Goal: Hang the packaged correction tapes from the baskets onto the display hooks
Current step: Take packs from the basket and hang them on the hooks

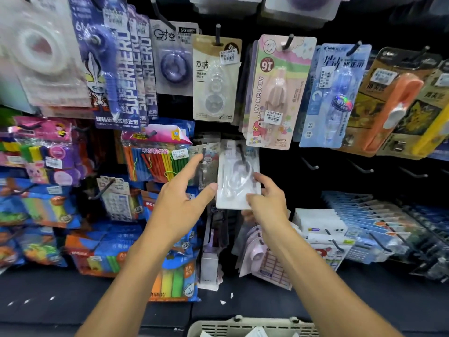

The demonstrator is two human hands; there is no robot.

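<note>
**Getting the pack onto the hook**

The right hand [266, 198] pinches a white pack [237, 176] by its lower right edge, thumb in front and fingers behind, holding it up against the black hook [244, 158] in the middle of the display. The hook's tip seems to sit in front of the pack's upper half, but the picture is blurred there and I cannot tell whether the hang hole has caught it. The left hand [187, 193] is not gripping anything: its fingers are straight, the forefinger reaching up toward the grey pack [206, 164] hanging just left, the thumb touching the white pack's left edge.

To my eye the step is threading the hole over the hook. It would go best with the pack kept upright and square to the hook, the top led on first, then slid toward the far wall. The left hand looks well placed to hold the neighbouring pack aside and steady the edge. Gripping so low, the card may flex and the top may tip away, so a hold higher up might help.

The basket [252, 327] sits near, at the bottom edge, with more packs seemingly inside. Bare hooks [309, 164] wait to the right.
</note>
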